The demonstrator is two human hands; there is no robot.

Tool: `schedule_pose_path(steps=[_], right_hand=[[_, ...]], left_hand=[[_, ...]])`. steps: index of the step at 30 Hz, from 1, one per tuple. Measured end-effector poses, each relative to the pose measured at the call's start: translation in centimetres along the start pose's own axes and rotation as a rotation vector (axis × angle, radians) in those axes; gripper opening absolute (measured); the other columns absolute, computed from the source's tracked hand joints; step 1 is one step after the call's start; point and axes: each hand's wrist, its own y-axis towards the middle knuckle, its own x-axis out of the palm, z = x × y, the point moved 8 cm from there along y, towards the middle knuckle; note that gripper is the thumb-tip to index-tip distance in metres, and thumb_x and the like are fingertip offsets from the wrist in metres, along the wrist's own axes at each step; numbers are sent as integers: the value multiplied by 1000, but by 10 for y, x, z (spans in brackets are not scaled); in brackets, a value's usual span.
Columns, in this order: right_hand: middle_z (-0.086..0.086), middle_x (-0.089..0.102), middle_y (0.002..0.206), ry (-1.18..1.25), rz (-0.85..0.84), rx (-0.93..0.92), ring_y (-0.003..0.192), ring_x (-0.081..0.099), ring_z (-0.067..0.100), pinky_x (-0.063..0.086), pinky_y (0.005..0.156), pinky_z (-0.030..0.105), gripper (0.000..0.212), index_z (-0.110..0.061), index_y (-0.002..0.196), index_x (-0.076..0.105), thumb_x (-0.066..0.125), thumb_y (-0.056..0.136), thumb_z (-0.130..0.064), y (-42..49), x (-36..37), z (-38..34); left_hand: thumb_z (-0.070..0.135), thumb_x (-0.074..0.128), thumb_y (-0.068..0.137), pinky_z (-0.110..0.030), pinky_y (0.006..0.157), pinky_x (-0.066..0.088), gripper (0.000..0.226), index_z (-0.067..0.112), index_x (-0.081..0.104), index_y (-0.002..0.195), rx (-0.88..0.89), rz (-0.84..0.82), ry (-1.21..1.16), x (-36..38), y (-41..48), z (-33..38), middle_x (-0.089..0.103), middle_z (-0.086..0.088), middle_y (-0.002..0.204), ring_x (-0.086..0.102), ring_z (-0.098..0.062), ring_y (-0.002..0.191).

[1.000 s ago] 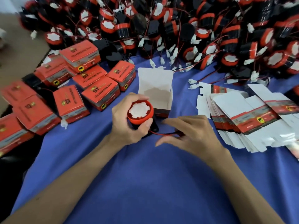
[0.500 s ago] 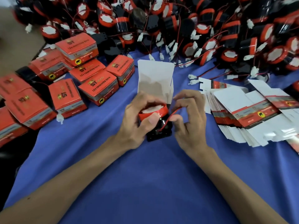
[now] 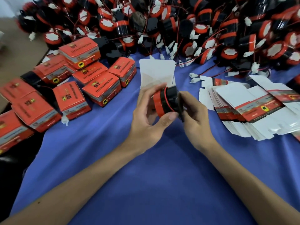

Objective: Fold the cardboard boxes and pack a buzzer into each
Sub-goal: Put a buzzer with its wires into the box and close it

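Fingers (image 3: 149, 95) of the left hand (image 3: 144, 124) and right hand (image 3: 196, 120) grip the buzzer (image 3: 165, 102) just above the worktop (image 3: 146, 172) (packing step, I judge), so next it needs tipping into the open box (image 3: 156, 70) just behind.

A blue cloth (image 3: 154, 184) covers the table. It lies flat and almost without creases, with soft paler patches of light across its near part. Its left edge runs slantwise from the upper left down toward the bottom left corner. Past that edge, low on the left, is a dark area (image 3: 8, 179) in which nothing can be made out. Higher on the left, beyond the cloth, lies a plain tan surface (image 3: 19, 41), blurred. The top left corner shows a whitish strip (image 3: 5, 5). A small white thing (image 3: 1, 34) sits at the left border on the tan surface, too blurred to name.
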Motion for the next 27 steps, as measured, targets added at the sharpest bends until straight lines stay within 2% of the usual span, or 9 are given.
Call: schedule_pose_path(steps=[5, 10, 13, 17, 19, 21, 23, 25, 27], right_hand=[[-19, 61, 85, 107, -91, 52, 76, 57, -3, 42, 69, 10, 40, -17, 112, 56, 45, 79, 3, -2, 6, 0], [7, 55, 104, -12, -4, 80, 91, 58, 2, 45, 77, 14, 43, -14, 117, 60, 51, 77, 1, -1, 3, 4], [1, 57, 100, -34, -5, 68, 88, 59, -3, 45, 76, 12, 38, -1, 121, 58, 53, 83, 2, -2, 6, 5], [-2, 65, 110, 80, -8, 86, 101, 65, 5, 50, 85, 20, 47, -18, 124, 53, 56, 83, 4, -6, 10, 5], [-4, 66, 112, 61, -13, 80, 103, 67, 7, 51, 86, 21, 52, -15, 130, 51, 57, 82, 4, -7, 9, 3], [-9, 65, 114, 21, -37, 64, 104, 67, 9, 53, 88, 25, 60, -8, 137, 45, 60, 80, 7, -7, 11, 2], [-23, 61, 116, -25, -81, 46, 107, 66, 9, 54, 91, 30, 79, -18, 144, 31, 62, 79, 13, -7, 16, 1], [-27, 59, 117, -121, -89, 4, 106, 64, 3, 52, 91, 23, 90, -26, 145, 18, 64, 78, 12, -7, 17, 3], [-3, 65, 116, -288, -21, -106, 99, 65, 0, 46, 86, 7, 91, -16, 147, 17, 70, 78, 8, -6, 11, -1]], left_hand=[[21, 69, 79, -30, 95, 47, 53, 14, 44, 125, 161, 51, 197, -6, -1, 7, 49, -13, 126, 55, -19, 117], [33, 75, 77, -25, 94, 46, 56, 17, 49, 123, 205, 120, 431, -19, 3, 11, 57, -4, 118, 58, -20, 113], [30, 76, 77, -24, 89, 50, 56, 26, 45, 122, 188, 197, 366, -23, 3, 13, 56, -2, 119, 60, -13, 110], [30, 77, 77, -33, 84, 56, 57, 26, 43, 122, 193, 242, 359, -25, 2, 12, 50, -8, 122, 58, -27, 113], [29, 77, 77, -38, 86, 55, 58, 22, 43, 123, 186, 242, 382, -25, 2, 10, 49, -12, 123, 56, -31, 115], [28, 78, 76, -33, 86, 55, 58, 20, 45, 124, 186, 258, 410, -26, 3, 10, 49, -11, 123, 55, -27, 116], [28, 78, 76, -24, 85, 53, 59, 17, 46, 124, 185, 266, 433, -26, 4, 11, 50, -10, 122, 55, -23, 115], [28, 79, 76, -20, 84, 51, 60, 12, 48, 125, 181, 265, 459, -26, 5, 12, 51, -11, 120, 55, -21, 114], [28, 81, 75, -18, 84, 50, 62, 7, 52, 125, 184, 253, 523, -25, 5, 13, 52, -9, 118, 55, -18, 112]])
